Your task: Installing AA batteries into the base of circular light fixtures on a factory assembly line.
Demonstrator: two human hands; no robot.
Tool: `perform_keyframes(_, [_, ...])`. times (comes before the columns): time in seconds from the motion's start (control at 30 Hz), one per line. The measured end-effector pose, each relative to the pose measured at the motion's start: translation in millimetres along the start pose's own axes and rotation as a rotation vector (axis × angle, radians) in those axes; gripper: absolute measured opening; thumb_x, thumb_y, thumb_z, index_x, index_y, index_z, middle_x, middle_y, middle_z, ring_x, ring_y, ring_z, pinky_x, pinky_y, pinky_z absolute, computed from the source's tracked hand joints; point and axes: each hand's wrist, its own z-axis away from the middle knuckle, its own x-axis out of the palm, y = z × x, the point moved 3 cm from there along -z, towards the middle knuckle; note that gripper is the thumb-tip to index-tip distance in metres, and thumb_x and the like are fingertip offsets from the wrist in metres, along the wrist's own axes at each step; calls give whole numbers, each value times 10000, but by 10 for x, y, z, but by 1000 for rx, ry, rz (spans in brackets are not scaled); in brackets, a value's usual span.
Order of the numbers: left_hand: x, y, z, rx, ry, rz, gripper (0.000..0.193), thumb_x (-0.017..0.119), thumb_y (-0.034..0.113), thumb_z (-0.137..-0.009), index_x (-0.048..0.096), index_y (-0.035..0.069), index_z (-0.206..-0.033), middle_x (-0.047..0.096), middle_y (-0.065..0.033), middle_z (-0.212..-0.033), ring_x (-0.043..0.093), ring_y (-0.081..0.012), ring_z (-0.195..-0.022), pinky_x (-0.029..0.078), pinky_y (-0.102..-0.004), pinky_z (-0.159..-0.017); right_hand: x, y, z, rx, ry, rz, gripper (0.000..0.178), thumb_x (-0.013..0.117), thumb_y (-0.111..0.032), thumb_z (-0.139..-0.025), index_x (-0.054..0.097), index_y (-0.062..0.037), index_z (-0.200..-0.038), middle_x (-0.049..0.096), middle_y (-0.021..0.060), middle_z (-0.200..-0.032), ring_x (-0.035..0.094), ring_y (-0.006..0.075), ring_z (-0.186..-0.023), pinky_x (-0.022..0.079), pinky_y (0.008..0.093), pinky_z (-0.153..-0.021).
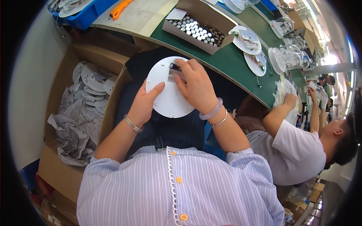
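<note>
Left hand [145, 101] grips the white disc [166, 100] at its left edge, thumb flat on the face that's up; that grip is closed on the part. Disc sits over the lap, just off the near edge of the green desk [230, 69], tilted a bit. Right hand [198, 81] is over the disc's upper right, fingers curled and thumb bent at the rectangular battery compartment [172, 77]. Dark cell [175, 66] shows at the compartment's top end, partly under the fingers. Can't tell if the right grip is pinching anything, fingers cover it. On the desk: open carton [188, 38] of loose cells [197, 31] straight ahead, two wired white discs [255, 63] overlapping right of it, clear domed units [288, 59] further right. Orange tool [121, 9] and blue bin [85, 18] up left. Cardboard box [114, 100] on the left holds more white discs [92, 81] plus crumpled paper [77, 130]. Co-worker [298, 150] at right, arms at the desk.
</note>
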Motion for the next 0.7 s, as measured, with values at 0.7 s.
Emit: perform_keyframes(0.7, [-89, 214, -101, -27, -34, -133, 278, 576, 177, -784, 522, 23, -1010, 580, -63, -883, 566, -103, -772, 457, -211, -642, 14, 192, 219, 376, -195, -833, 319, 485, -253, -842, 491, 12, -1020, 569, 85, -810, 547, 109, -680, 438, 213, -593])
